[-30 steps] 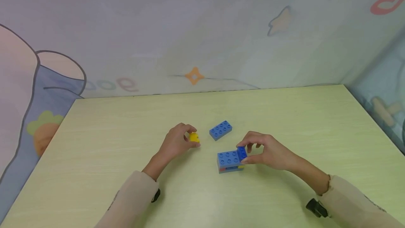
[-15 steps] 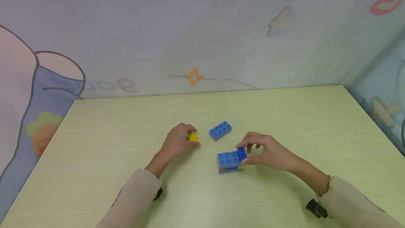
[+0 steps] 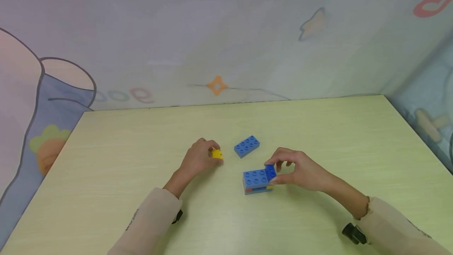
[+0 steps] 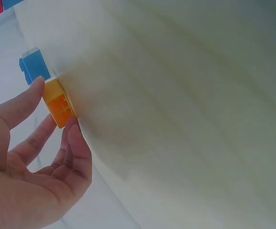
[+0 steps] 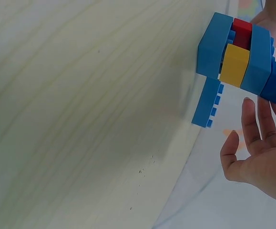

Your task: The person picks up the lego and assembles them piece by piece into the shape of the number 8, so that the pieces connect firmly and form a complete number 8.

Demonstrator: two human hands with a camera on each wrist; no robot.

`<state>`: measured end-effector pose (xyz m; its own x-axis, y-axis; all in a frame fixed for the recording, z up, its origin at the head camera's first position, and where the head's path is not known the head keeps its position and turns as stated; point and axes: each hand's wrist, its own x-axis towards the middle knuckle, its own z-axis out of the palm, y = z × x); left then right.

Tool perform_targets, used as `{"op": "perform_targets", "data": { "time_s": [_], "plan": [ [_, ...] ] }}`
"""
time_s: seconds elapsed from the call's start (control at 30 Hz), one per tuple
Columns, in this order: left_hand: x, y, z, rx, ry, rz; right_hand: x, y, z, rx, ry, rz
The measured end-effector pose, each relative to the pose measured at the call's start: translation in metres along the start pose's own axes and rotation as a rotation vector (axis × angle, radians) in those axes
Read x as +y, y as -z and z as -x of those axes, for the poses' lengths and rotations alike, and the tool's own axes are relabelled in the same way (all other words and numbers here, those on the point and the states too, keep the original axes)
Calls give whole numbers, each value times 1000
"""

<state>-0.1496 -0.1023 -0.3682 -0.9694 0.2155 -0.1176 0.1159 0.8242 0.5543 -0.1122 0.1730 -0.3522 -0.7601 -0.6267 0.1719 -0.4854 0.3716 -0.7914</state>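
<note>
My left hand [image 3: 199,156] pinches a yellow toy building brick [image 3: 217,154] by the table, left of the other bricks. The left wrist view shows the hollow underside of this yellow brick [image 4: 60,106] between thumb and fingers. My right hand [image 3: 302,169] pinches a small dark blue brick [image 3: 270,171] on the right end of a stack's top. That stack has a blue eight-stud-style top brick [image 3: 253,177]; in the right wrist view a red brick [image 5: 242,32] and a yellow spacer brick [image 5: 234,65] lie between it and a blue bottom brick [image 5: 213,45].
A loose blue brick [image 3: 246,146] lies studs up behind the stack, between the hands. The pale wooden table [image 3: 124,160] ends at a printed cloth backdrop [image 3: 226,42]. Black wrist devices [image 3: 354,233] sit under both sleeves.
The yellow brick has turned slightly in my left fingers, and the left sleeve has shifted a little right. My right hand and the stack stay in place.
</note>
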Motion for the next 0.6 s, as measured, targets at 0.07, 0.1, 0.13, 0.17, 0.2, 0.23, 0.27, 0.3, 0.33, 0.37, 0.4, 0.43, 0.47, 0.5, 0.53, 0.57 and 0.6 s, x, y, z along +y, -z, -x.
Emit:
{"op": "perform_targets", "data": {
  "time_s": [0.07, 0.1, 0.13, 0.17, 0.2, 0.23, 0.27, 0.3, 0.33, 0.37, 0.4, 0.43, 0.47, 0.5, 0.53, 0.57, 0.6],
  "plan": [
    [0, 0, 0, -2, -4, 1, 1, 0, 0, 2, 6, 0],
    [0, 0, 0, -3, -3, 1, 1, 0, 0, 2, 9, 1],
    [0, 0, 1, -7, 0, 2, 1, 0, 0, 3, 10, 0],
    [0, 0, 0, -8, 0, 1, 1, 0, 0, 3, 12, 1],
    [0, 1, 0, -10, 4, 2, 1, 0, 0, 2, 13, 0],
    [0, 1, 0, -13, 5, 0, 1, 0, 0, 1, 12, 0],
    [0, 1, 0, -15, 10, 1, 1, 0, 0, 0, 11, 0],
    [0, 1, 0, -15, 9, 0, 1, 0, 0, 0, 9, 0],
    [0, 0, 0, -16, 9, 0, 1, 0, 0, 0, 7, 0],
    [-1, 0, -1, -15, 7, 0, 1, 0, 0, -2, 1, 0],
    [-1, 0, -1, -16, 8, 0, 1, 0, 0, -1, -1, 0],
    [-1, 0, -1, -15, 6, 0, 1, 0, 0, -3, -6, 0],
    [-1, 0, -1, -14, 5, -1, 1, 0, 0, -4, -10, 0],
    [-1, 0, -1, -14, 4, -2, 1, 0, 0, -5, -10, 2],
    [-1, 0, -1, -15, 3, -4, 1, 0, 0, -6, -11, 2],
    [-1, 0, -1, -15, 3, -5, 1, 0, 0, -6, -11, 2],
    [-1, 0, -1, -16, 1, -8, 1, 0, 0, -5, -7, 4]
  ]
}}
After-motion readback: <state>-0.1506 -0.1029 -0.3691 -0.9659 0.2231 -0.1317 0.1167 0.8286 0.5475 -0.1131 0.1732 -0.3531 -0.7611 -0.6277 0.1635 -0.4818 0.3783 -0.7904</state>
